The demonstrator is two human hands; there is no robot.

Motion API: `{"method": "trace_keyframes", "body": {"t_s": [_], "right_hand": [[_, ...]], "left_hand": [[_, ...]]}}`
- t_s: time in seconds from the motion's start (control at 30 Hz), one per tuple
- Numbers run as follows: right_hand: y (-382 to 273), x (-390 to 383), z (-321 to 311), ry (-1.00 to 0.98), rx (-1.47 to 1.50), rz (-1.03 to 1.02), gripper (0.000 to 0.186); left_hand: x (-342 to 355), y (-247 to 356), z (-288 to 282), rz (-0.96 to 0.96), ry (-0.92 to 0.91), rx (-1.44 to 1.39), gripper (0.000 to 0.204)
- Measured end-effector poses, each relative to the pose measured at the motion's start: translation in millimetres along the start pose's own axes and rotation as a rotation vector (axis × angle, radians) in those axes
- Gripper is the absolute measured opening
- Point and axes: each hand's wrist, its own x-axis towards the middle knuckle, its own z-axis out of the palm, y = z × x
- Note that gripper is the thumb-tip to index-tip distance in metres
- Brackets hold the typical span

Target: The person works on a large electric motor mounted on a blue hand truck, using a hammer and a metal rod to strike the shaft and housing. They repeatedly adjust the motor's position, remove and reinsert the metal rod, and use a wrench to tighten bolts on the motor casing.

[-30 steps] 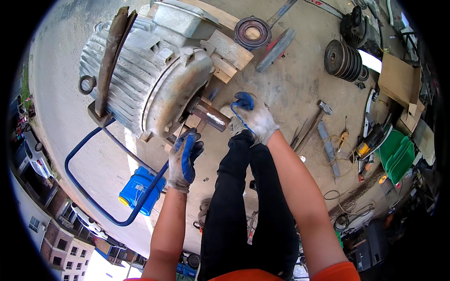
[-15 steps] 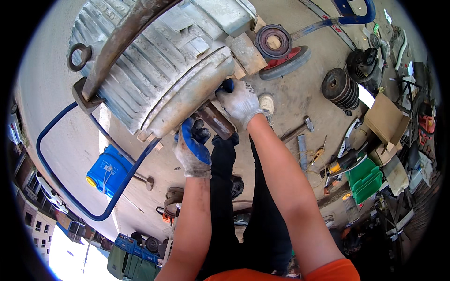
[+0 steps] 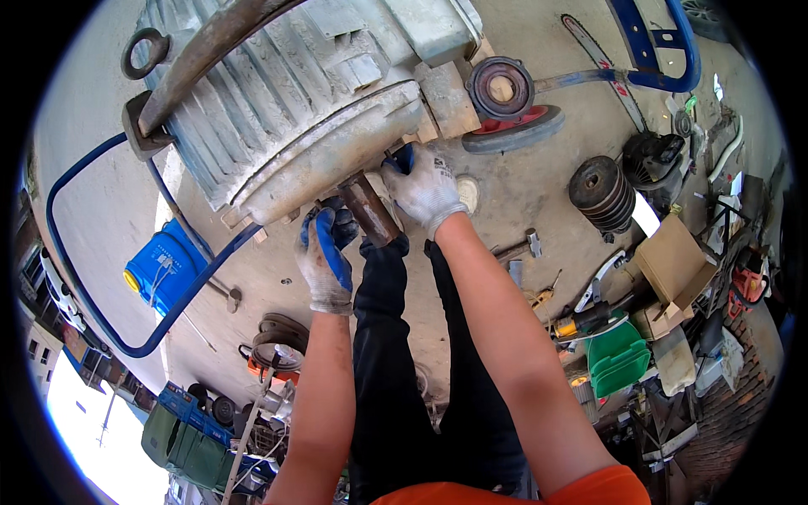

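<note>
A large grey electric motor (image 3: 278,118) with cooling ribs lies on its side, its rounded end cover (image 3: 328,160) toward me. From that cover a rusty brown shaft (image 3: 369,210) sticks out between my hands. My left hand (image 3: 324,261), in a white glove with a blue palm, is closed at the cover's lower edge, left of the shaft; what its dark fingertips pinch is too small to name. On the shaft's right, my right hand (image 3: 423,187), gloved alike, curls against the cover's face with the thumb bent in. Its fingertips are partly hidden, and so is anything in them.
A curved rusty bar (image 3: 210,63) crosses over the motor. Wooden blocks (image 3: 446,101) and a wheel (image 3: 513,130) stand beside it. At left are a blue tubular handle (image 3: 93,328) and blue jug (image 3: 164,265). A hammer (image 3: 533,244), stacked pulley (image 3: 601,195) and cardboard box (image 3: 676,261) lie right.
The whole view has swung slightly, shifting the motor left in the picture. My left hand has turned a little and drawn its fingers in near the cover's edge. My right hand keeps its place.
</note>
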Motion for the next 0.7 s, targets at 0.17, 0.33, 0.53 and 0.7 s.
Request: {"method": "trace_keyframes", "body": {"t_s": [0.17, 0.33, 0.53, 0.7], "right_hand": [[7.6, 2.8, 6.4, 0.020, -0.048, -0.081, 0.043], [12.3, 1.7, 12.4, 0.056, -0.054, -0.114, 0.037], [15.7, 2.4, 21.3, 0.097, -0.094, -0.050, 0.035], [12.2, -8.5, 14.8, 0.129, -0.040, -0.030, 0.040]], "left_hand": [[-5.1, -5.6, 3.5, 0.203, 0.030, 0.023, 0.032], [2.4, -3.8, -5.6, 0.033, 0.053, -0.151, 0.028], [11.5, -27.2, -8.6, 0.056, -0.015, -0.245, 0.029], [3.5, -34.8, -29.8, 0.032, -0.235, -0.205, 0.033]]}}
